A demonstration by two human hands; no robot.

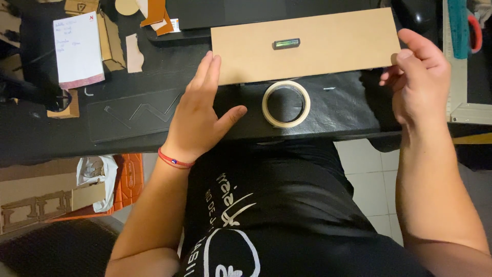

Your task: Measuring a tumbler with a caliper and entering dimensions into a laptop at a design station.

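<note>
A long tan board [328,46] lies flat on the black table [61,133], with a small dark level vial [286,44] set in its middle. My left hand [202,110] rests flat on the table with fingers straight, its fingertips touching the board's near-left corner. My right hand [417,77] is at the board's right end, fingers loosely curled, a fingertip against the near-right corner. A roll of cream masking tape [286,104] lies flat just in front of the board, between my hands.
A white notepad [78,48] and cardboard scraps [134,51] lie at the far left. A teal and red tool [461,25] and a metal ruler [457,77] sit at the right. Cardboard pieces and an orange box [130,177] are on the floor at left.
</note>
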